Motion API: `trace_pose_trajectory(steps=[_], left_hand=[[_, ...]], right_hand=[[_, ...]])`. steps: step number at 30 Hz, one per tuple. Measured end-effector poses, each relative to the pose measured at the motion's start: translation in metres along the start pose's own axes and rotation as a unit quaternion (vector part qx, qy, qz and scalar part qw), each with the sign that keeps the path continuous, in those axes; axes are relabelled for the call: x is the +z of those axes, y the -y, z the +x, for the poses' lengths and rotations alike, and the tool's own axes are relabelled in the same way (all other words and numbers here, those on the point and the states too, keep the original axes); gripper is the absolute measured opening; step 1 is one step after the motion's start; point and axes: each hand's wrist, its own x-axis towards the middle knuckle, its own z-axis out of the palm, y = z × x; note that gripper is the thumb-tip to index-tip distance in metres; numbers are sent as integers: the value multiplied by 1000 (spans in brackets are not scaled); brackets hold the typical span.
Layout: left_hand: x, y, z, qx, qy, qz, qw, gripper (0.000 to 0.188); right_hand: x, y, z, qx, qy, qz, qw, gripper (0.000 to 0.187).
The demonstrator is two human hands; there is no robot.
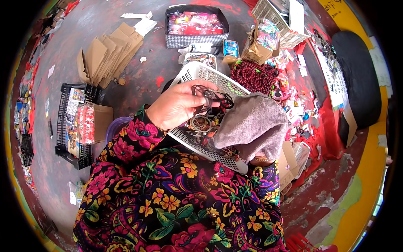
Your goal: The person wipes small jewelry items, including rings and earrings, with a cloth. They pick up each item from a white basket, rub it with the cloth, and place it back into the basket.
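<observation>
At far left on a stained floor, a black crate (61, 126) holds packaged goods, with brown cardboard (111, 54) stacked beyond it and a purple tub (116, 126) near the floral sleeve. Further right, the person's left hand (178, 105) is closed in a pinch, thumb against fingers, on a tangle of dark bands (208, 94) above a white basket (197, 148). A light, firm pinch would probably serve best here, kept low over the basket so that any slipping loop drops back inside, with loops teased apart rather than tugged. The bands look thin, round and nearly black, overlapping in loose loops that dangle toward the cloth. Below them, paler hoops (200, 124) lie among mixed small pieces. To the right, a mauve-grey cloth (252, 122) drapes over the right hand (259, 161); only skin by the wrist shows, so its grip cannot be told. Beyond spreads a colourful heap of small items (296, 109)
</observation>
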Motion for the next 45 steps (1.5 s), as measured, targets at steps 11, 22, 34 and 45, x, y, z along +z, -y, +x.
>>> trace_pose_trajectory(steps=[11,22,34,45], left_hand=[[2,3,-7,49,-50,152,986,16],[28,20,-8,100,-33,419,902,18],[25,31,1,-5,19,274,961,8],[26,20,-4,3,10,231,973,10]], right_hand=[[-18,-10,0,-80,18,-427,901,45],[20,30,8,-217,112,-633,735,34],[18,24,-2,-201,77,-667,713,26],[7,29,8,-175,119,-469,858,30]])
